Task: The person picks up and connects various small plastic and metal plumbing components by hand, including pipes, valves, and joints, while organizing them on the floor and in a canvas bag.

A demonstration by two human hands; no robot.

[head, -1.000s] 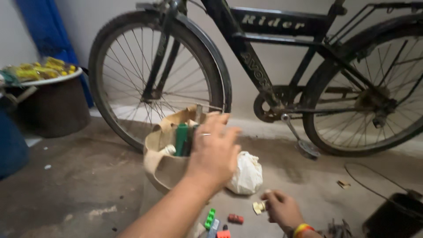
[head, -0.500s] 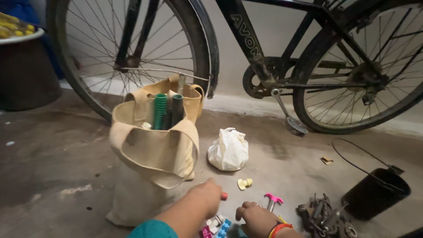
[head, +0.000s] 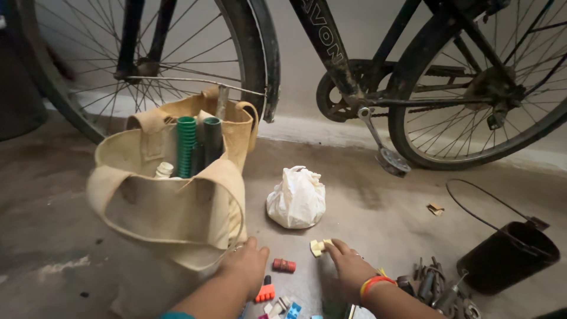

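The beige cloth bag already holds a green corrugated pipe and grey tubes. The left hand rests open, fingers loose, over an orange plastic fitting on the floor. Several small fittings remain scattered. The right hand pinches a cream clip.

I saw a coarse, matt woven cloth bag holding a ribbed green plastic pipe. Right of the bag lay a crinkled white cloth bundle, a small red plastic piece, dull metal tools and a matt black pail. The concrete floor looked rough and stained.
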